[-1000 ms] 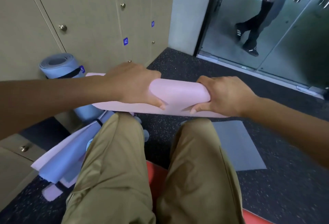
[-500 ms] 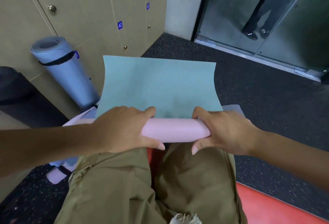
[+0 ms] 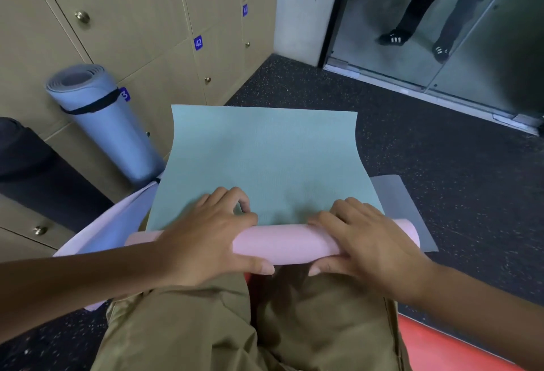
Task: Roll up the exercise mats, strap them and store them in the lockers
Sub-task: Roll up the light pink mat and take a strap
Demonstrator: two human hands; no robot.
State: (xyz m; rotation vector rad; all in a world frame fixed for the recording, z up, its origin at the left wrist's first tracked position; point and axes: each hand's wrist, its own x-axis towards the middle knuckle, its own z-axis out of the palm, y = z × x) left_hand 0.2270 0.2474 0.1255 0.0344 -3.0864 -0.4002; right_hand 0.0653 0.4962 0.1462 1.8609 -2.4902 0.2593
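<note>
Nearest the camera are the person's khaki-trousered knees (image 3: 265,326) above a red mat (image 3: 441,347). Just past them, the left hand (image 3: 206,238) and the right hand (image 3: 371,241) each grip the pink roll (image 3: 285,242) of a mat, fingers laid over the top and thumbs tucked beneath. The mat's unrolled green side (image 3: 265,152) stretches away over the dark speckled floor (image 3: 441,164). Left of it, a strapped blue rolled mat (image 3: 106,123) leans against the beige lockers (image 3: 141,17). Farthest off, another person's legs (image 3: 418,8) stand behind a glass door (image 3: 485,46).
</note>
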